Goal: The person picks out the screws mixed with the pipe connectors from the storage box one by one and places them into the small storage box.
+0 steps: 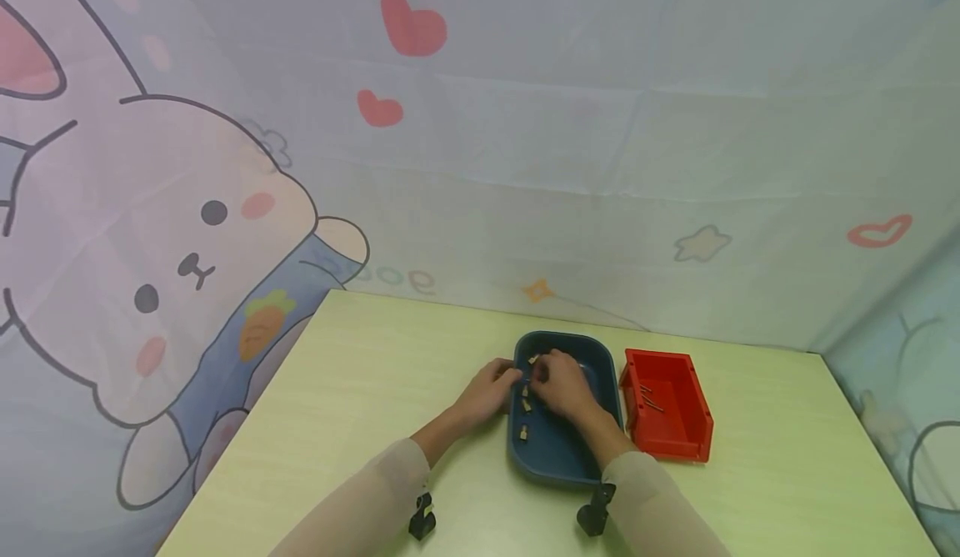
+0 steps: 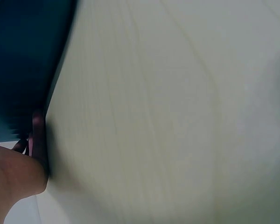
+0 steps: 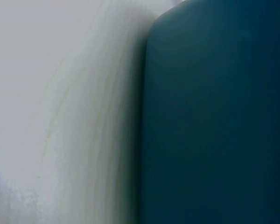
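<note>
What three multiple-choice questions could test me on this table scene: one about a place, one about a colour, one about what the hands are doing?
1. Where does the red bin stand?
A. To the right of the blue tray
B. Stacked inside the tray
C. At the table's left edge

2. What colour is the table?
A. Black
B. Pale yellow-green
C. Red

3. How is the right hand placed?
A. Flat on the table, far from the tray
B. Over the tray, among the small parts
C. Inside the red bin

Answers:
1 A: the bin sits just beside the tray's right wall.
2 B: the tabletop shows light yellow-green.
3 B: it reaches into the tray, while the left hand is at the tray's left rim.
</note>
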Available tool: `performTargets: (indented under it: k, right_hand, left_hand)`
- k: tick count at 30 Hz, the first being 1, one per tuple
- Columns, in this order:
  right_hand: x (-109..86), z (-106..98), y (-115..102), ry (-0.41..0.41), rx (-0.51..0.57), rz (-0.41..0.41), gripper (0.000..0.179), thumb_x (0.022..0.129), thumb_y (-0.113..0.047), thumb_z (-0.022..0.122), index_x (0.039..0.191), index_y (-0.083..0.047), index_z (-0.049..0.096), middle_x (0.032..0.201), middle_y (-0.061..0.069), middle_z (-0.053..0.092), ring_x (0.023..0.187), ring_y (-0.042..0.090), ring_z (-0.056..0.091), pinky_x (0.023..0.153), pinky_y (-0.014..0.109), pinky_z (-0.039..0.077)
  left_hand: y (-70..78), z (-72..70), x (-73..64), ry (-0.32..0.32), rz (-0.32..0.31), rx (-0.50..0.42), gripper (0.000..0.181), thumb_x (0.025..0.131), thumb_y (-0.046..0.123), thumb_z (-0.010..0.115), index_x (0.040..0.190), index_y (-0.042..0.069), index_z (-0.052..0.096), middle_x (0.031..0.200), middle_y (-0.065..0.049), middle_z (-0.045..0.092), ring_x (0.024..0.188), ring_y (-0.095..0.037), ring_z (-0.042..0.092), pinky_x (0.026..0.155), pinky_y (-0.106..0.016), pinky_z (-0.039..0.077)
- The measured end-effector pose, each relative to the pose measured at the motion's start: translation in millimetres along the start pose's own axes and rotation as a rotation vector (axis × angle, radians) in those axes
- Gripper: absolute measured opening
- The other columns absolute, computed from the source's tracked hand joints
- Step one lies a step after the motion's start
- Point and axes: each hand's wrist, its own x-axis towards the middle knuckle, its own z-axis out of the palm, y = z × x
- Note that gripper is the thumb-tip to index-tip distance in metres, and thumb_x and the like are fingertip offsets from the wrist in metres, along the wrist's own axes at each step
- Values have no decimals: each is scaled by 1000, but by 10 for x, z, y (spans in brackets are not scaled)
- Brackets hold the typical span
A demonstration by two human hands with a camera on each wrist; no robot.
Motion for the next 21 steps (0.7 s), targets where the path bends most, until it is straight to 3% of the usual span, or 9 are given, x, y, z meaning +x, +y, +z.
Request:
performTargets:
  k: [11, 21]
  right_hand:
    - [5, -43, -4, 21, -19, -40, 12, 83, -1, 78, 79, -9, 69, 82, 2, 57, 84, 27, 56, 78, 45, 48]
    - [13, -175, -31, -24, 12, -51, 7, 84, -4, 76, 84, -9, 72, 86, 0, 60, 84, 21, 57, 78, 41, 51]
  left_hand:
    - [40, -8, -21, -15, -2, -30, 50, 111, 36, 49, 149, 4, 54, 143, -16, 60, 120, -28, 65, 91, -42, 59]
    - [13, -5, -1, -10, -16, -5, 52, 110, 38, 49, 150, 4, 53, 146, -17, 58, 128, -31, 60, 103, -49, 54]
